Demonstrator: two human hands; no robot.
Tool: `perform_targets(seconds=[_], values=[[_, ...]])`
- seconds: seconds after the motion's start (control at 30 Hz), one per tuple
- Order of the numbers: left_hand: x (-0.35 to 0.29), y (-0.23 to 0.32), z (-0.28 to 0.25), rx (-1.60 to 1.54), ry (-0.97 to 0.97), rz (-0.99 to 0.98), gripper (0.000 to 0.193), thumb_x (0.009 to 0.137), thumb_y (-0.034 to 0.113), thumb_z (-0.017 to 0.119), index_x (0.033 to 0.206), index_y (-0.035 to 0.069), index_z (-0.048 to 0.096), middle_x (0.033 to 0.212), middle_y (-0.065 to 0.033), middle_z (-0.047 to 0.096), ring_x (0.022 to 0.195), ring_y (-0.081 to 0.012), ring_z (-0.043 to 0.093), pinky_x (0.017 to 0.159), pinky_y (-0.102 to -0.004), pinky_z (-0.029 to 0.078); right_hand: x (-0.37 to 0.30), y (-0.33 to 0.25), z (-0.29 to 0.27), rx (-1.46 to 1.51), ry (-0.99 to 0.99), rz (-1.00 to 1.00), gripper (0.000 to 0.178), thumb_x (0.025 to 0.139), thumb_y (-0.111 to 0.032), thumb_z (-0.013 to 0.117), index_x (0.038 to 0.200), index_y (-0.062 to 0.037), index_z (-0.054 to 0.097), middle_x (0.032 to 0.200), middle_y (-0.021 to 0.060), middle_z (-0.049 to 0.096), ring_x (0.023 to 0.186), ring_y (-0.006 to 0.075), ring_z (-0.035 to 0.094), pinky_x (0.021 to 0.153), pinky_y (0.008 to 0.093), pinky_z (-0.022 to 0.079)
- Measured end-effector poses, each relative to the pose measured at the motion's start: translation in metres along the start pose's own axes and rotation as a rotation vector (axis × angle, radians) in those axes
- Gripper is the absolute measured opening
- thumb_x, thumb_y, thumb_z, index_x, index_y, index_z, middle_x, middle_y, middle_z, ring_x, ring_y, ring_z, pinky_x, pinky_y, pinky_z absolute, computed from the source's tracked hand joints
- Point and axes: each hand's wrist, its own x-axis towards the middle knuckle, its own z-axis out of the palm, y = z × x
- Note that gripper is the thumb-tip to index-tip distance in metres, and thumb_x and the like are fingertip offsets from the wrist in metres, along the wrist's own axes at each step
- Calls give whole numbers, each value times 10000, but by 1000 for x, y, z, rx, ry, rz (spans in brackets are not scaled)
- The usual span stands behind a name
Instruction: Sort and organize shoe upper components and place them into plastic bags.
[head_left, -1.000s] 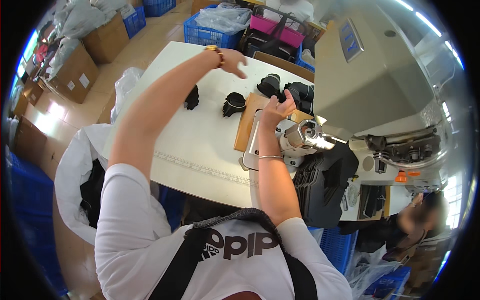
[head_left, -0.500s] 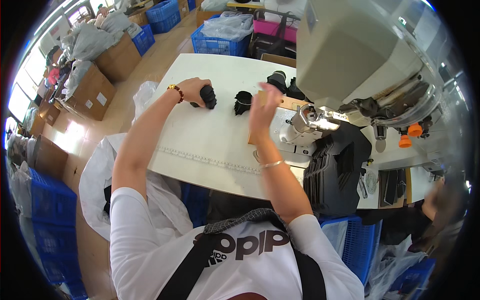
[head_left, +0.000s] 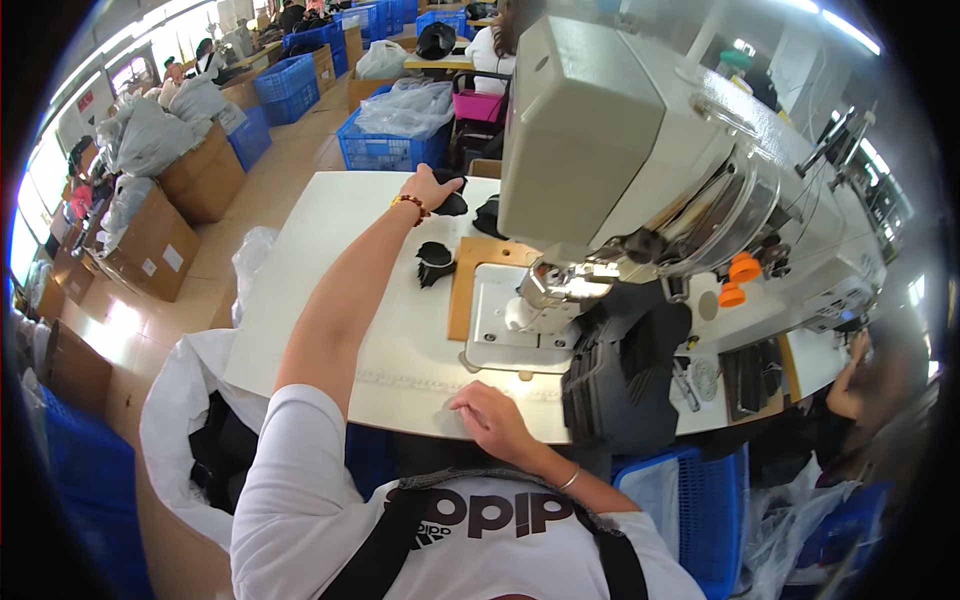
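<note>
At the far edge of the white table [head_left: 300,310], my left hand [head_left: 430,187] is closed over a small bundle of black fabric [head_left: 453,204], partly hidden by the fingers. Just right of it lies another black bundle [head_left: 487,214], cut off from sight by the sewing machine head [head_left: 575,130]. A third black bundle [head_left: 435,263], banded with a pale tie, sits nearer to me, left of the machine's wooden-edged plate [head_left: 462,290]. My right hand [head_left: 490,418] rests at the table's near edge, its fingers curled in and nothing visible in them.
Black cut pieces [head_left: 625,375] are stacked right of the needle area. Along the near edge runs a measuring scale [head_left: 410,382]. A white sack [head_left: 180,400] with black pieces hangs at left; a blue crate [head_left: 705,500] stands below right. Another person's arm [head_left: 850,380] shows far right.
My left hand has reached farther away and to the right with a black bundle. The right hand has drawn back from beside the machine to the near edge. The view has shifted.
</note>
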Motion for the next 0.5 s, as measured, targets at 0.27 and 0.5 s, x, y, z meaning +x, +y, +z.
perform_targets(seconds=[0.27,0.5], values=[[-12,36,22,81,-351,10,676,851,563,586,1076,-71,649,995,-226,687,702,-311,682,629,-390,552,5,1,-5,72,-56,28,108,844,2,560,921,-36,628,851,101,608,785,277,588,734,349,448],[-25,30,-5,153,-400,292,1089,800,782,483,1440,-87,341,1448,-294,411,1347,-375,425,1120,-391,336,3,7,-11,115,-82,66,127,851,30,533,929,15,633,881,105,621,822,215,611,762,293,483]])
